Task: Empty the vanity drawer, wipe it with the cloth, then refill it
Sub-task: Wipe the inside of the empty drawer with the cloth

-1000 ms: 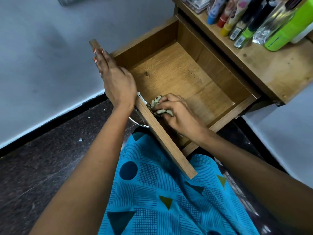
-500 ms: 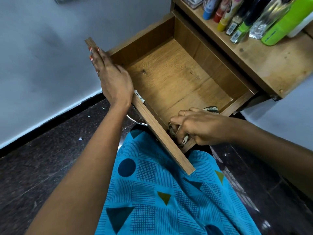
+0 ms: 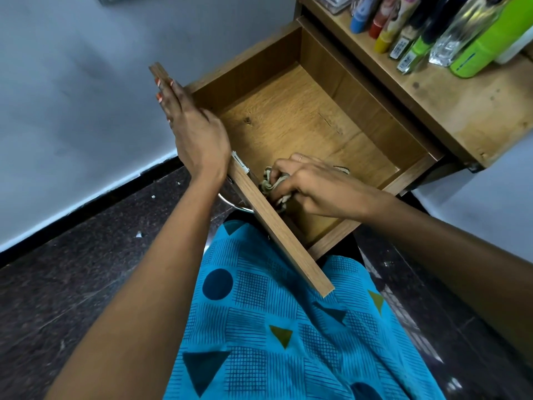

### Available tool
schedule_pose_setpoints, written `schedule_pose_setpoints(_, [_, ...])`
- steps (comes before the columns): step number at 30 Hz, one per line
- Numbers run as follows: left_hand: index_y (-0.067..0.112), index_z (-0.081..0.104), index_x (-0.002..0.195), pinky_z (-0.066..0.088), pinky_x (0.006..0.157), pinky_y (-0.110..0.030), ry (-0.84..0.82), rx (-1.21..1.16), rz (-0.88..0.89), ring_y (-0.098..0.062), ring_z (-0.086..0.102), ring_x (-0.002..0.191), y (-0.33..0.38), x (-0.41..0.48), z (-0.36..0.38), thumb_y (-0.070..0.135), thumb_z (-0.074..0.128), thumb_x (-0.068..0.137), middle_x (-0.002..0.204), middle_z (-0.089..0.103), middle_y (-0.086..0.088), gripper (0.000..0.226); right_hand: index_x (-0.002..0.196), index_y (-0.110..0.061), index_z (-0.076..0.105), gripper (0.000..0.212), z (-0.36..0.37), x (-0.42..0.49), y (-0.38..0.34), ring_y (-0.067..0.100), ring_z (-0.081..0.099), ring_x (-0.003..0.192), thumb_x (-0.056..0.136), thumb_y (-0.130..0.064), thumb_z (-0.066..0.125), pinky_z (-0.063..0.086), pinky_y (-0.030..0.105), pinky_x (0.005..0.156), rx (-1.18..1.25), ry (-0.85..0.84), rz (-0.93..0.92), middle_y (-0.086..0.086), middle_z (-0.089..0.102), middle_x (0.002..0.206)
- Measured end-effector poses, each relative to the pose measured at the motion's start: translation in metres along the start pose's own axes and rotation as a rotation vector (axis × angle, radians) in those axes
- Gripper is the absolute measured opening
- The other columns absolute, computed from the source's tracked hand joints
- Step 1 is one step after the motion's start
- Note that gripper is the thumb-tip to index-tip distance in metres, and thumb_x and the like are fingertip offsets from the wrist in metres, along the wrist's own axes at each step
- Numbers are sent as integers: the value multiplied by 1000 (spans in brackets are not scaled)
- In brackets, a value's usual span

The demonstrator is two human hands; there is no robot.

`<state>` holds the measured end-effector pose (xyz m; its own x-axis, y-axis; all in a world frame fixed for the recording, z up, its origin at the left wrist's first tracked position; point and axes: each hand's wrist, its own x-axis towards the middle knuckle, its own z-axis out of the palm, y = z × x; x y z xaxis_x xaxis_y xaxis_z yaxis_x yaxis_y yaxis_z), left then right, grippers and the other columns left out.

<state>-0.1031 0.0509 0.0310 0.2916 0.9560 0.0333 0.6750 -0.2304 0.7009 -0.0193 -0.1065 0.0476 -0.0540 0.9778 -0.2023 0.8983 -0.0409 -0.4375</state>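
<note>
The right hand (image 3: 314, 186) is curled around a bunched cloth (image 3: 274, 187), pressing it onto the floor of the drawer (image 3: 288, 119) against the inside of the front panel, toward the drawer's near corner. The left hand (image 3: 196, 137) lies flat with fingers together along the top edge of that front panel, bracing it. The drawer stands pulled out and bare of contents, so the step in hand looks like the wiping.

To do it well, the cloth should be driven hard into the seam where floor meets front panel, then drawn along each wall in overlapping strokes out to the far corners (dust gathers there), while the left hand holds the drawer from sliding or tipping. The far-side floor shows a small dark speck and a thin scratch-like line; I cannot tell whether these are dirt or marks in the wood.

The tabletop (image 3: 473, 111) above is worn, pale wood, crowded along its far edge with bottles (image 3: 450, 33). Below, a dark speckled floor (image 3: 72, 278) meets a grey wall (image 3: 86, 82).
</note>
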Motion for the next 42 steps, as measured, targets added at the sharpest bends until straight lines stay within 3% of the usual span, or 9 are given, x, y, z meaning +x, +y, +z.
schedule_pose_setpoints(4, [7,6,147,18,112,-21,-2,-1,-4,-20,0,146,-1,0,1,8,29,96,157,-1,-6,55,104,-20,67,47,-3,-18,-2,8,33,97,73,7,46,31,31,92,24,-131,3,2,47,117])
schedule_pose_setpoints(9, [7,7,146,20,116,-26,3,-10,-6,-20,0,146,-1,0,1,8,29,96,157,-1,-6,55,102,-25,66,46,-3,-39,-9,-3,16,88,71,3,46,22,26,83,-40,-315,-1,-7,41,110])
schedule_pose_setpoints(13, [6,8,146,24,116,-28,-1,-10,2,-21,0,146,-1,0,1,6,29,95,157,-1,-7,56,97,-23,63,36,-12,-30,-21,4,24,101,74,-2,46,16,26,75,-135,-397,8,-9,40,118])
schedule_pose_setpoints(16, [7,8,147,20,112,-21,8,-2,-1,-20,1,146,-1,0,1,7,30,96,157,0,-6,55,102,-22,59,28,-15,-25,-27,19,27,125,85,-7,41,23,35,94,-263,-458,5,-5,35,134])
schedule_pose_setpoints(20, [8,8,147,19,114,-24,6,-10,-4,-20,1,146,-1,0,1,8,29,96,157,0,-6,55,115,-22,54,29,-22,-31,-17,21,37,115,88,-16,47,32,37,92,-555,-444,100,0,40,129])
schedule_pose_setpoints(30, [6,8,146,15,114,-23,8,-10,-4,-21,1,146,-2,0,2,3,28,94,157,0,-8,56,111,-11,65,56,41,-89,-55,33,53,106,66,22,61,54,44,83,-14,239,320,13,57,118])
schedule_pose_setpoints(36, [4,9,146,11,115,-23,5,-10,-4,-22,0,146,-2,2,1,4,27,94,157,0,-9,55,112,-10,65,36,56,-101,-45,22,36,102,80,-4,48,48,46,80,3,401,308,14,63,109])
schedule_pose_setpoints(39, [5,9,146,12,113,-20,9,-12,-4,-21,0,146,-2,2,1,5,27,95,157,0,-8,54,116,-10,62,39,57,-104,-19,21,26,126,77,-6,64,31,61,99,82,435,462,14,51,129])
schedule_pose_setpoints(42, [6,9,146,13,113,-21,8,-13,-6,-21,1,146,-1,1,0,6,27,95,157,1,-7,54,127,-10,52,43,46,-110,16,22,4,138,85,-9,58,5,50,109,149,473,604,5,35,143])
